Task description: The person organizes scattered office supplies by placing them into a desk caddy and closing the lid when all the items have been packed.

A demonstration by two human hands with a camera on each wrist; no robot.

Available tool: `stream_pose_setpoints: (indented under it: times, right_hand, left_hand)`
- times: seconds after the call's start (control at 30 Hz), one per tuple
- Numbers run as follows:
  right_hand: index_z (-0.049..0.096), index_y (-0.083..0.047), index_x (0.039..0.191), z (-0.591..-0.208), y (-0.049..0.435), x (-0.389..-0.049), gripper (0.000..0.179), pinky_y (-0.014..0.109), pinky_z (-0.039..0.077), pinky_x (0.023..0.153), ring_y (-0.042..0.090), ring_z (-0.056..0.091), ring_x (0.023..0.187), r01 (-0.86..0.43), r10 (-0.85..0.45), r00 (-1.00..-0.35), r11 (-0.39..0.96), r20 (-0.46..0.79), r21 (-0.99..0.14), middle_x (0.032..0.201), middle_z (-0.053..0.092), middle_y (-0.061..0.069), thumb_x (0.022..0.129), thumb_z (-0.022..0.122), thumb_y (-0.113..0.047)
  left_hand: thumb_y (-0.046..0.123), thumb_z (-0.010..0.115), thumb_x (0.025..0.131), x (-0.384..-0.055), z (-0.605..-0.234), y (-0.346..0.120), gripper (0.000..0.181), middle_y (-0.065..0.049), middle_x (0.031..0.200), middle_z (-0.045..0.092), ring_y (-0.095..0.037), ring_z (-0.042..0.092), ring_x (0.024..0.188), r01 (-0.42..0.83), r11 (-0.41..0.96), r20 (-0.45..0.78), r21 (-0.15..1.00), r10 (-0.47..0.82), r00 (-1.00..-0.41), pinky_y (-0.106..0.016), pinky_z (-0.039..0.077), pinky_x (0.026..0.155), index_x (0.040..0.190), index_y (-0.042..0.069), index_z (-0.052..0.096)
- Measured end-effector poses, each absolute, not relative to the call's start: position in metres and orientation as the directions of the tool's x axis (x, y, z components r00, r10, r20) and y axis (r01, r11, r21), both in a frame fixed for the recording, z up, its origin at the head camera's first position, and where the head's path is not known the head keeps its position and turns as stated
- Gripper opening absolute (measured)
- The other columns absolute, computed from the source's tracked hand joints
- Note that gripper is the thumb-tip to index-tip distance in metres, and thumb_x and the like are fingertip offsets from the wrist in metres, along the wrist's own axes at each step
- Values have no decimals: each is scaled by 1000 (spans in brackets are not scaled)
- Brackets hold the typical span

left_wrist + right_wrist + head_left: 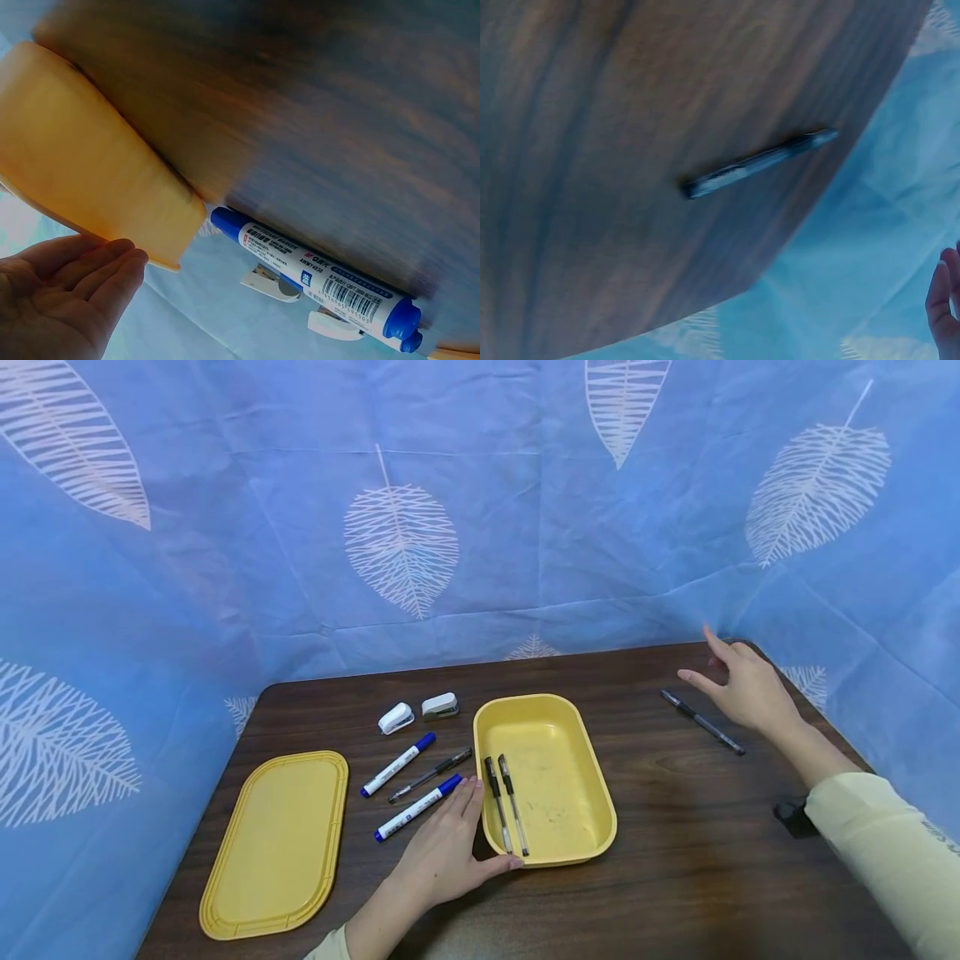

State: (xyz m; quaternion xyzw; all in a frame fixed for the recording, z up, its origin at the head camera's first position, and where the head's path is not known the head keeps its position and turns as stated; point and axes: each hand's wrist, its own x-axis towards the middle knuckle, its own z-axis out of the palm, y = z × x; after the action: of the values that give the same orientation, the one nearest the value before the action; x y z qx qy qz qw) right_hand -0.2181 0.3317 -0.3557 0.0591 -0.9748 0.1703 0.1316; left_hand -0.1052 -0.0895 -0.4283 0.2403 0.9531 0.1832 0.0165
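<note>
My left hand (pixel 442 847) lies against the near left corner of a yellow bin (pixel 606 814). Its straight fingers touch the bin's left side while the thumb rests at the near rim. Two black-capped gel pens (pixel 513 802) lie side by side inside the bin. In the left wrist view, the fingers lie along the bin's outer wall (pixel 90 150). At the far right, my right hand (pixel 750 689) hovers with thumb and fingers apart, holding nothing. Another gel pen (pixel 702 722) lies on the table just left of it; this pen (pixel 757 162) appears apart from the hand in the right wrist view.
Left of the bin lie two blue-capped markers (pixel 397 765) (pixel 417 809) with a gel pen (pixel 430 775) between them. Two small white staplers (pixel 396 718) (pixel 440 705) stand behind. A yellow lid (pixel 273 843) lies farther left. A small black object (pixel 795 818) is by the right sleeve. Blue leaf-patterned cloth (pixel 487 543) surrounds the table.
</note>
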Motion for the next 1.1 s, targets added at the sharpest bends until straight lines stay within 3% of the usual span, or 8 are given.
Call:
stream_pose_setpoints:
  times: [0.2,0.5,0.83,1.1]
  right_hand:
    - [15,-8,155,-379,348,-217,83,59,45,73,49,53,99,-138,-102,-984,955,147,-261,128,42,37,96,52,-52]
    - [6,-5,155,-409,360,-215,90,67,41,84,55,43,112,-144,-150,-989,964,-7,-225,129,37,41,95,49,-57]
    - [10,-3,154,-425,360,-215,88,69,40,86,57,41,114,-122,-140,-988,966,-66,-226,128,38,41,96,44,-59]
    - [16,0,153,-435,360,-217,86,61,43,77,51,45,107,-128,-146,-987,964,-62,-234,121,42,39,96,44,-58]
  left_hand:
    - [74,60,78,-105,-427,-89,108,-20,155,33,-32,32,145,434,825,30,362,455,-890,-46,38,112,150,0,31]
    - [72,61,78,-105,-427,-89,106,-20,155,33,-33,30,146,429,829,27,359,450,-893,-46,37,113,150,-1,32]
    - [75,58,78,-105,-428,-88,107,-21,155,32,-32,30,146,438,832,28,341,457,-889,-46,36,113,150,-1,32]
    - [74,58,78,-105,-428,-88,107,-21,156,32,-32,29,146,435,834,24,339,455,-890,-46,37,113,149,-1,32]
